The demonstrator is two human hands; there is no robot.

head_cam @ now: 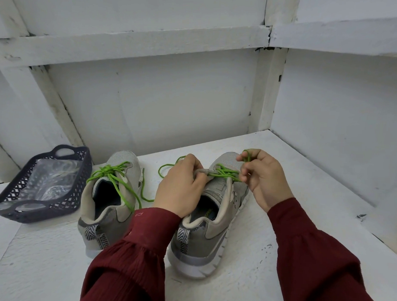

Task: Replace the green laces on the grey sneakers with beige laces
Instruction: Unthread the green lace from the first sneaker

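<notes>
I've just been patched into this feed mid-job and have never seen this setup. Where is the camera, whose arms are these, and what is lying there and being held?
There is no machine here. This is a single picture from a camera worn on a person's head, looking down at their own arms in dark red sleeves. The left hand grips the top of a grey sneaker, and the right hand pinches its green lace. The other sneaker stands beside it, also laced in green. Both sit on a white surface. At the left, a dark basket holds clear plastic. I cannot make out any beige laces.
</notes>
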